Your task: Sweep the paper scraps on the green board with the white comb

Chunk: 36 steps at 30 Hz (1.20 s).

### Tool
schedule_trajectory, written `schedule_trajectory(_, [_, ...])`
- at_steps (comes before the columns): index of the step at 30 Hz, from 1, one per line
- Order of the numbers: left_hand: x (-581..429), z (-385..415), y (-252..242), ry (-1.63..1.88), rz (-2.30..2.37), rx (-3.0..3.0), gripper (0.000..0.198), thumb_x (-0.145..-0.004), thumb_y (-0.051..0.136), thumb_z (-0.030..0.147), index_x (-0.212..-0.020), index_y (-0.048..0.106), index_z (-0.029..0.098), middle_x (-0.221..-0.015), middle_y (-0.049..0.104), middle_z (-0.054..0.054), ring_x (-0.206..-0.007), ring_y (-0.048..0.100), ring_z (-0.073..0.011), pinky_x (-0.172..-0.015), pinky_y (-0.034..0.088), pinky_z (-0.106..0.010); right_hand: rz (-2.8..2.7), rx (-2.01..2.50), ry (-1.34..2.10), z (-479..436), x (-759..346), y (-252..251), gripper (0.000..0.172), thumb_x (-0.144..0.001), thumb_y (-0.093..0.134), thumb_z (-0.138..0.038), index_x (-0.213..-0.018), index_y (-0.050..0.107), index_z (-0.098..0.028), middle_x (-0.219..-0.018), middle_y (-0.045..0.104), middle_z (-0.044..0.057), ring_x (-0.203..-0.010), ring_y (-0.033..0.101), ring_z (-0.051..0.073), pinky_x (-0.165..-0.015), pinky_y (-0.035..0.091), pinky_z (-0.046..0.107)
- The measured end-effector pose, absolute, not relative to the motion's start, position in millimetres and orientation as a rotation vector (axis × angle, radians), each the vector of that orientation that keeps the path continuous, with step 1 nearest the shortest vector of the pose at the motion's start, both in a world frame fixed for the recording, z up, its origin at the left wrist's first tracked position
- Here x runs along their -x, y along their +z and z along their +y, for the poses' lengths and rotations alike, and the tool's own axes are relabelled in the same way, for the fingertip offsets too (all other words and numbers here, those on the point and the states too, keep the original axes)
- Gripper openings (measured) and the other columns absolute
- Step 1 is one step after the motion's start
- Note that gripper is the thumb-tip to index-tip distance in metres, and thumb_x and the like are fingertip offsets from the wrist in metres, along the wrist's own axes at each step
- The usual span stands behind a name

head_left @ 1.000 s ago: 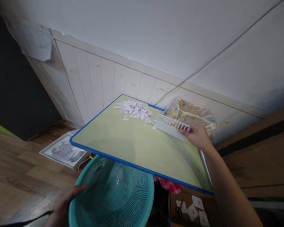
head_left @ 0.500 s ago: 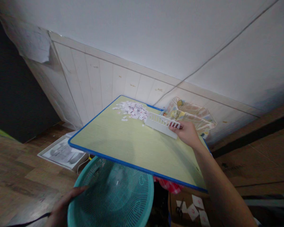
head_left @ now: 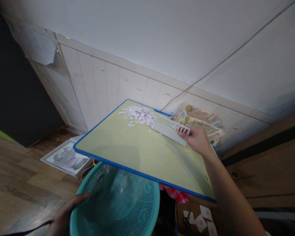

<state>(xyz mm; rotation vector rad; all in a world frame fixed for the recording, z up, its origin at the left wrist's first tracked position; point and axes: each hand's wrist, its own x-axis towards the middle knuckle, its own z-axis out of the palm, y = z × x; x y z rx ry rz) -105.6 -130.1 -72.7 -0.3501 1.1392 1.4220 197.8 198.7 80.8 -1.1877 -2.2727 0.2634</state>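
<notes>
My right hand (head_left: 197, 140) grips one end of a long white slotted plastic tray (head_left: 170, 129) that rests on a green table top with a blue rim (head_left: 137, 154). The tray's far end touches a heap of small white paper scraps (head_left: 139, 114) at the table's far corner. My left hand (head_left: 64, 216) holds the rim of a round teal plastic basket (head_left: 118, 200) just below the table's near edge; its fingers curl over the rim.
A white panelled wall (head_left: 108, 85) rises behind the table. A patterned cloth (head_left: 201, 119) lies at the table's far right. On the wooden floor (head_left: 19, 177) sit a flat printed box (head_left: 65, 157), scissors (head_left: 186, 220) and paper squares (head_left: 203, 219).
My right hand has pushed the white tray leftward into the edge of the paper scraps, bunching them. The basket and my left hand have stayed almost in place.
</notes>
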Motion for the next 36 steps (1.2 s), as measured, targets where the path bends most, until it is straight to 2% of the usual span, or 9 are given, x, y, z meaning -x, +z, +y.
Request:
schedule_trajectory(4, [102,-129,-67,1.401,1.205,0.312,0.051,-0.065,0.086,0.021,-0.115,0.079,0.011,-0.084,0.087,-0.014,-0.081,0.081,-0.0435,-0.076,0.068,-0.05,-2.337,1.162,0.276,196,-197,82,0.026,-0.085,0.064,-0.038,-0.088,0.08,-0.016,-0.073,0.074,0.005,-0.063,0.062,0.02,-0.058,0.04,0.029])
schedule_trajectory(7, [101,-129,-64,1.417,1.205,0.29,0.031,-0.064,0.087,0.019,-0.094,0.083,0.011,-0.079,0.086,-0.013,-0.078,0.081,-0.0408,-0.072,0.068,-0.044,-2.353,1.21,0.21,200,-187,83,0.025,-0.084,0.064,-0.036,-0.083,0.078,-0.016,-0.067,0.071,0.004,-0.061,0.06,0.019,-0.057,0.036,0.028])
schedule_trajectory(9, [101,-129,-63,1.431,1.213,0.294,0.026,-0.064,0.087,0.017,-0.088,0.082,0.011,-0.078,0.086,-0.014,-0.076,0.082,-0.0399,-0.068,0.069,-0.042,-2.362,1.232,0.184,204,-177,84,0.023,-0.083,0.063,-0.035,-0.077,0.076,-0.016,-0.062,0.066,0.003,-0.058,0.058,0.018,-0.056,0.033,0.028])
schedule_trajectory(16, [103,-129,-62,1.471,1.189,0.306,0.051,-0.07,0.082,0.013,-0.121,0.079,0.017,-0.08,0.087,-0.008,-0.075,0.082,-0.038,-0.065,0.069,-0.043,-2.41,1.179,0.26,216,-147,92,0.022,-0.081,0.063,-0.035,-0.073,0.073,-0.016,-0.058,0.059,0.001,-0.058,0.054,0.017,-0.056,0.03,0.028])
schedule_trajectory(21, [105,-129,-59,1.447,1.198,0.32,0.051,-0.071,0.082,0.011,-0.121,0.078,0.017,-0.079,0.087,-0.007,-0.068,0.082,-0.0362,-0.065,0.07,-0.043,-2.372,1.231,0.211,218,-144,92,0.023,-0.08,0.063,-0.035,-0.076,0.075,-0.016,-0.06,0.061,0.001,-0.059,0.056,0.018,-0.057,0.03,0.028])
schedule_trajectory(27, [100,-127,-53,1.481,1.213,0.34,0.063,-0.072,0.081,0.013,-0.134,0.071,0.015,-0.077,0.087,-0.006,-0.074,0.082,-0.0367,-0.068,0.07,-0.042,-2.385,1.181,0.273,215,-145,89,0.024,-0.08,0.064,-0.037,-0.073,0.072,-0.016,-0.059,0.06,0.0,-0.057,0.052,0.016,-0.056,0.031,0.028])
schedule_trajectory(32, [102,-128,-54,1.466,1.203,0.356,0.068,-0.071,0.082,0.013,-0.137,0.068,0.013,-0.082,0.087,-0.009,-0.085,0.082,-0.0394,-0.068,0.07,-0.042,-2.373,1.174,0.268,213,-145,90,0.025,-0.08,0.064,-0.037,-0.073,0.074,-0.016,-0.057,0.058,0.0,-0.055,0.052,0.016,-0.054,0.03,0.028])
schedule_trajectory(36, [102,-128,-56,1.469,1.219,0.326,0.071,-0.069,0.084,0.012,-0.138,0.068,0.013,-0.08,0.087,-0.01,-0.078,0.082,-0.0389,-0.069,0.069,-0.042,-2.366,1.137,0.329,212,-144,89,0.025,-0.079,0.065,-0.039,-0.073,0.074,-0.016,-0.057,0.059,-0.001,-0.056,0.052,0.016,-0.054,0.031,0.027])
